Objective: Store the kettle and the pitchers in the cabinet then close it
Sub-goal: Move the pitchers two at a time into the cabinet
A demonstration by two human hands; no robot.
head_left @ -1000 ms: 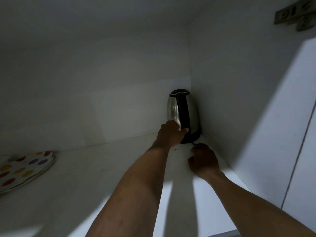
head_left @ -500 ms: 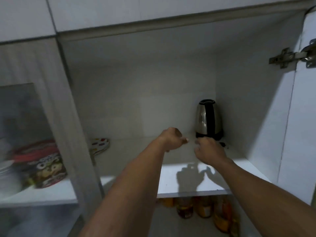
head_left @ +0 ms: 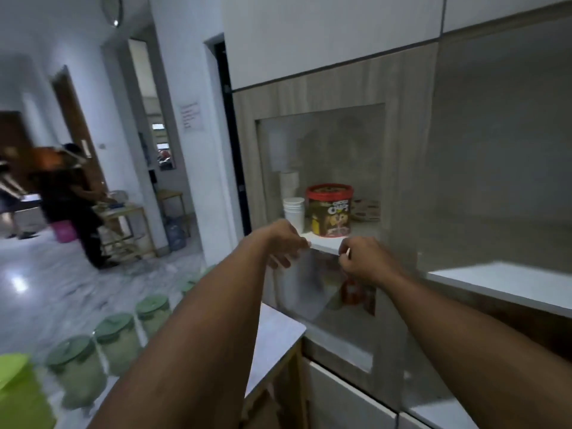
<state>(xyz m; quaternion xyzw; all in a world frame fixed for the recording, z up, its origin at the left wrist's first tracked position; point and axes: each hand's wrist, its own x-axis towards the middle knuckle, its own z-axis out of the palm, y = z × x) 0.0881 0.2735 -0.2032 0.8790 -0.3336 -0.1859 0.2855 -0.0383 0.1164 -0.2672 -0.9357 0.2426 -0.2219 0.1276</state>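
At the bench's [head_left: 278, 332] near left corner a lime-green pitcher [head_left: 18, 394] is cut off by the frame, and a row of green-lidded jars [head_left: 114, 342] runs away from it along the left edge, all blurred. Above the bench both forearms reach forward. The left hand [head_left: 286, 243] is loosely curled and holds nothing; the right hand [head_left: 360, 258] is nearly closed, fingers [head_left: 345, 253] pinched, also with nothing in it. Just beyond them the cabinet's [head_left: 402, 88] glass door [head_left: 322, 156] shows a shelf with stacked white cups [head_left: 294, 212] beside a red-lidded snack tub [head_left: 329, 210]. The open compartment at right is dim; no kettle can be made out there. Far left, a person [head_left: 69, 202] stands by a trolley.
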